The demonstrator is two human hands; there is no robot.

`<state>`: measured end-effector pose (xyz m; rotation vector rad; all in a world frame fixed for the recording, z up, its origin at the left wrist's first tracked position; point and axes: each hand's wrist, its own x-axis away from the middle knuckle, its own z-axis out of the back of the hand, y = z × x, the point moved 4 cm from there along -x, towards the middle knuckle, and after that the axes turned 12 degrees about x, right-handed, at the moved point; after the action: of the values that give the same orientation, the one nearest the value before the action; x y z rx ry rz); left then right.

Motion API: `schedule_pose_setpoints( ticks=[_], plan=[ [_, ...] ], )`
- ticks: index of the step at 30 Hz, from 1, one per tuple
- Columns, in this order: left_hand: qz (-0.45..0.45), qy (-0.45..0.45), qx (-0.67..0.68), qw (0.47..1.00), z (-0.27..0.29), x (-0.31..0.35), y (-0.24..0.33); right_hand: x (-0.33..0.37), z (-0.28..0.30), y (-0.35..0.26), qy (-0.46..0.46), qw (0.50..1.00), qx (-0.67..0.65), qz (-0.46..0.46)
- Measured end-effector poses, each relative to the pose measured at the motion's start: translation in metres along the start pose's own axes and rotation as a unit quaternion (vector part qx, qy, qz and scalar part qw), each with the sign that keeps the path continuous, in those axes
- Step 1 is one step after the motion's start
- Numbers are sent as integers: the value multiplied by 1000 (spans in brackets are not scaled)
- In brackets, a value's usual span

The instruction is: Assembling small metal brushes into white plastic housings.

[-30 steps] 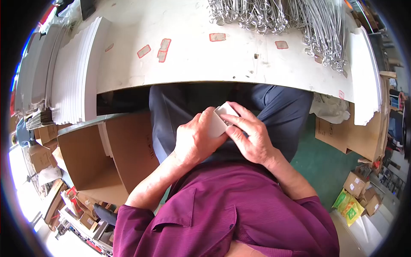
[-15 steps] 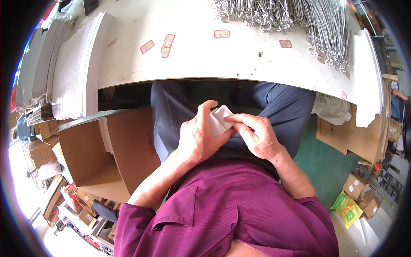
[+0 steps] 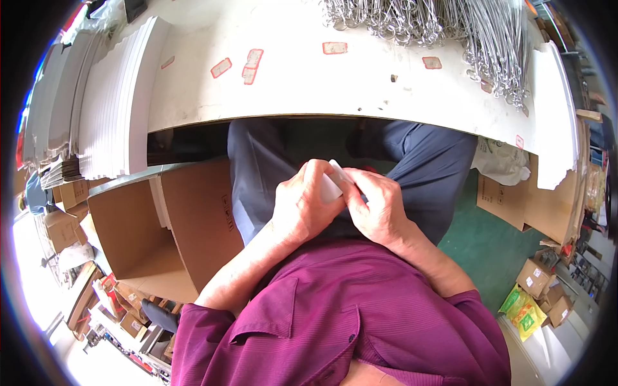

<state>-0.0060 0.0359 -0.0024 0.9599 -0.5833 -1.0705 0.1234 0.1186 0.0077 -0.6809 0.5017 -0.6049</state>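
Note:
A small white box (image 3: pixel 331 188), seemingly of thin card, is between my hands above my lap. My left hand (image 3: pixel 301 201) wraps round it from the left, with the bent fingers near its upper end. My right hand (image 3: pixel 381 204) pinches a white edge or flap at its upper right with thumb and fingers. The fingers cover much of the box, so its far side and inside are hidden.
A white table (image 3: pixel 270 83) curves across ahead of me, bearing a pile of looped metal wires (image 3: pixel 444 26). White flat sheets (image 3: pixel 116 96) stand stacked at the left. An open cardboard box (image 3: pixel 148 238) is beside my left leg; more cardboard (image 3: pixel 515 199) is at the right.
My right hand has moved closer to my left and now covers more of the white box. My left index finger has bent down over it, and the box has turned.

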Motion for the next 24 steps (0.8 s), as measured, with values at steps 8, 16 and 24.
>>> schedule_pose_setpoints(
  ticks=[8,16,24],
  plan=[
    [30,23,-7,999,0,3,-6,-7,-5,-4,-17,997,-46,-53],
    [-1,30,-9,1000,4,1,-14,-10,-35,4,-105,918,-294,-246],
    [33,-5,-9,999,8,4,-5,-10,-39,18,-72,907,-312,-274]
  ],
)
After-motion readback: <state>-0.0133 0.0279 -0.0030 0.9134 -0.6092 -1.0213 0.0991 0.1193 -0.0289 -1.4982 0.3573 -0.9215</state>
